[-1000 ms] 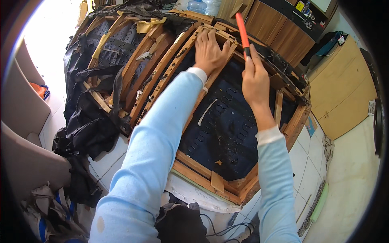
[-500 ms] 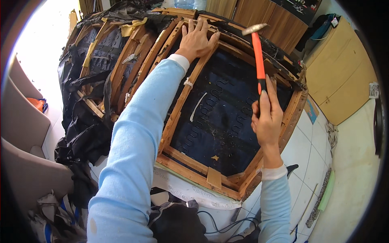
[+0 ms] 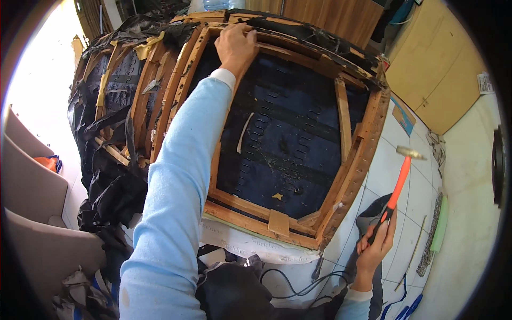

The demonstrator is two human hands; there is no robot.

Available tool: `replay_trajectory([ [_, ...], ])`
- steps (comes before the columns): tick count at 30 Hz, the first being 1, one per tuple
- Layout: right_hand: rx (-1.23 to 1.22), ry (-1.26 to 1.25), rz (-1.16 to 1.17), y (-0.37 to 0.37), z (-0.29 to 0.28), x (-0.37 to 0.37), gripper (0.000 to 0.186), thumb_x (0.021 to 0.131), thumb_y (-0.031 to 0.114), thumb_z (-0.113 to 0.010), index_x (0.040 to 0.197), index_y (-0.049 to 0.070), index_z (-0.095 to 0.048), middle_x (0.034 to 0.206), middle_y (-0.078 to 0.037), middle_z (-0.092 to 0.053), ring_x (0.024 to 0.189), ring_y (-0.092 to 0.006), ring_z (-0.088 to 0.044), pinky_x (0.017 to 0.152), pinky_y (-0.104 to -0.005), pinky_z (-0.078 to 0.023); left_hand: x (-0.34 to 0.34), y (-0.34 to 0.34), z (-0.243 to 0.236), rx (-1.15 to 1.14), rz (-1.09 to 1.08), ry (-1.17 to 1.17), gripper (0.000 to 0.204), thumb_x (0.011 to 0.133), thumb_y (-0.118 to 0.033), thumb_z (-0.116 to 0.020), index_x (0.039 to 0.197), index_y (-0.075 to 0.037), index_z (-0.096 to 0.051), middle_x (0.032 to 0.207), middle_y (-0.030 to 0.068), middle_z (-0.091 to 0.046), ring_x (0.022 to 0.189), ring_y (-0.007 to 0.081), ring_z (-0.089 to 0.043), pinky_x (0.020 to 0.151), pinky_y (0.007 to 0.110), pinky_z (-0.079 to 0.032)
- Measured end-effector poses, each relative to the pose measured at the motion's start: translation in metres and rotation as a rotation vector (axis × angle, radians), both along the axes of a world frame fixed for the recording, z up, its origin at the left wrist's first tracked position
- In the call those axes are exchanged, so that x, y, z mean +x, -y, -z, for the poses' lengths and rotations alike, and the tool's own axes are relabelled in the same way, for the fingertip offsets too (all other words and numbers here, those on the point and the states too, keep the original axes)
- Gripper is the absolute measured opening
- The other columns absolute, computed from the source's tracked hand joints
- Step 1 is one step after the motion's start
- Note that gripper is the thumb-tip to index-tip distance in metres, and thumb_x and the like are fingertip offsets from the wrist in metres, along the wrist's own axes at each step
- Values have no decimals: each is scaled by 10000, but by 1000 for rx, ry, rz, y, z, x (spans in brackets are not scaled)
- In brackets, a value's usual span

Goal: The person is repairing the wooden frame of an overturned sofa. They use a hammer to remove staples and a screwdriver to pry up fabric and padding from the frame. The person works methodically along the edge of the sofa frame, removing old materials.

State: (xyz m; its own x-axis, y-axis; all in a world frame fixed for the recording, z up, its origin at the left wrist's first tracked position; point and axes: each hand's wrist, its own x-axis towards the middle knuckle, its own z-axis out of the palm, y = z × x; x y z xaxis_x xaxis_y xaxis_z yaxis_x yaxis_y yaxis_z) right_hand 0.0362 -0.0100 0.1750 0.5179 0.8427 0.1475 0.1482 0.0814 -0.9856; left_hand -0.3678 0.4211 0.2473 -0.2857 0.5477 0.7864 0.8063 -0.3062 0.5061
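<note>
Fingers of the right hand (image 3: 373,257) close round the handle of an orange hammer (image 3: 400,184), held beside the right edge of the wooden frame (image 3: 369,133); the left hand (image 3: 234,49) touches its far edge, finger spread hard to tell.

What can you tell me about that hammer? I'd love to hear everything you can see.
The hammer has a dull, yellowish, metal-looking head and a slim handle, bright orange above and black at the grip. It is tilted, head uppermost and leaning right in the picture, to the right of the wooden frame. The right hand holds its grip; nothing else visibly touches it.
</note>
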Motion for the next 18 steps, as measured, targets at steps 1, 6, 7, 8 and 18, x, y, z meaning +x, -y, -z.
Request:
replay_trajectory([
  [1, -24, 1, 19, 11, 10, 9, 519, 1221, 289, -407, 1728, 182, -378, 772, 5, -480, 473, -37, -368, 381, -219, -324, 0, 1, -2, -28, 4, 17, 301, 975, -364, -742, 1145, -139, -847, 1249, 97, -790, 1292, 338, -662, 1096, 529, -489],
  [6, -225, 74, 112, 63, 68, 53, 505, 1184, 206, -484, 1682, 121, -464, 880, -53, -618, 559, -79, -481, 476, -267, -419, -8, -18, -23, -56, -94, -132, 321, 971, -402, -757, 1124, -130, -834, 1162, 154, -797, 1128, 416, -734, 1013, 548, -564],
  [7, -258, 217, 95, 68, 105, 69, 507, 1173, 200, -507, 1673, 115, -476, 955, -88, -681, 610, -122, -563, 537, -299, -482, -21, -30, -23, -104, -176, -273, 328, 972, -390, -777, 1149, -118, -826, 1134, 144, -810, 1095, 382, -758, 975, 503, -587],
  [8, -307, 356, 71, 80, 142, 81, 509, 1163, 195, -531, 1663, 110, -489, 1031, -123, -745, 661, -165, -646, 598, -331, -544, -27, -36, -23, -154, -245, -423, 339, 974, -378, -797, 1174, -105, -818, 1106, 133, -824, 1061, 349, -783, 936, 458, -610],
  [18, -852, 929, 242, 113, 200, 77, 592, 1023, 207, -691, 1590, 129, -541, 1240, -245, -683, 1116, -496, -696, 920, -556, -573, 129, 168, 65, 120, 647, -122, 273, 964, -267, -845, 1159, -80, -810, 1113, 121, -816, 1044, 293, -783, 931, 404, -609],
])
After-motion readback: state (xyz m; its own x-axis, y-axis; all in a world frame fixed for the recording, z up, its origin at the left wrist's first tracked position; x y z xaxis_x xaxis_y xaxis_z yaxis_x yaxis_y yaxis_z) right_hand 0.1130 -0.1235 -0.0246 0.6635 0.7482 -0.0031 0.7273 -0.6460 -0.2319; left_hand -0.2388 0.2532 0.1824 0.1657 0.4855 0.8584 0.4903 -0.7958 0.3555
